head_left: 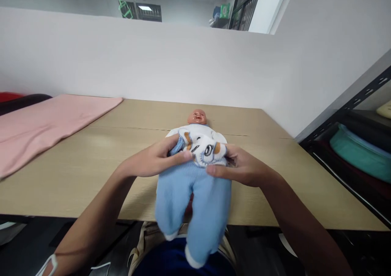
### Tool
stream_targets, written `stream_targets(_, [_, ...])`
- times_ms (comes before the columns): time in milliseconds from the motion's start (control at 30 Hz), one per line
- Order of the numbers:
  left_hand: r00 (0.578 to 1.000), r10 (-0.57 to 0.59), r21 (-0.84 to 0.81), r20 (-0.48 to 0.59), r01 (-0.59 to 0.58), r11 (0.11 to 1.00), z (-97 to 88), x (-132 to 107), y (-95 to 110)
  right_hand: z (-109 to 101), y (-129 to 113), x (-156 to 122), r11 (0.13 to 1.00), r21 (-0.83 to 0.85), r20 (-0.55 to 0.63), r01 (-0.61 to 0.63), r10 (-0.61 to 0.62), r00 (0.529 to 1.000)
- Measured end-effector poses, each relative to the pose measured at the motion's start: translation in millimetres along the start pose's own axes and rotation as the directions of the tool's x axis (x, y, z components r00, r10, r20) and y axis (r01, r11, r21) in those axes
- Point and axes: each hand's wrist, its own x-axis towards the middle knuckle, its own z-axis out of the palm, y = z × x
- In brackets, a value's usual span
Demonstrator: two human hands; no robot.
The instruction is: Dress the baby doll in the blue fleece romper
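A baby doll (197, 117) lies on its back on the wooden table (91, 174), head away from me. It wears a white knitted top with a cartoon face (203, 145) and light blue trousers (195, 202) whose legs hang over the table's near edge. My left hand (152, 160) pinches the top's hem at the doll's waist on the left. On the right side of the waist, my right hand (241, 168) grips the same hem. Both hands have their fingers closed on the fabric.
A pink cloth (45, 125) lies spread on the table's left part. A white partition wall (152, 60) stands behind the table. A dark metal shelf (351, 145) at the right holds a teal bundle (360, 152).
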Motion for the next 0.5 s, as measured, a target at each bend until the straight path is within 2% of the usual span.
stream_targets(67, [0.991,-0.073,0.091,0.114,0.063,0.994,-6.0,-5.1,1.0,1.6,-5.5,-1.8,1.000,-0.005,-0.073,0.004,-0.005,0.997])
stream_targets(167, [0.977,-0.074,0.075,0.201,0.060,0.995,-5.9,-8.3,-1.2,4.5,-3.4,-0.6,0.996,-0.039,-0.042,-0.080,0.079,0.996])
stream_targets(233, [0.991,-0.011,-0.027,0.135,0.014,1.000,1.3,-7.2,-5.3,8.6,3.9,2.6,0.992,-0.044,0.053,-0.120,0.122,0.991])
stream_targets(333, [0.996,0.018,-0.133,-0.093,-0.030,0.991,16.4,-3.7,-14.3,16.9,15.9,8.4,0.990,0.026,0.228,-0.137,0.127,0.965])
stream_targets(367, [0.989,0.006,-0.137,-0.145,-0.026,0.990,20.5,-3.0,-17.9,19.7,18.8,9.9,0.990,0.043,0.246,-0.133,0.119,0.962])
stream_targets(433, [0.984,-0.045,-0.104,-0.170,0.028,0.994,25.1,-3.0,-25.0,24.3,22.2,11.6,0.992,0.042,0.180,-0.115,0.106,0.978])
stream_targets(500, [0.994,-0.080,-0.078,-0.075,0.074,0.994,25.0,-4.6,-31.3,27.3,24.3,12.1,0.993,0.052,0.060,-0.102,0.099,0.993])
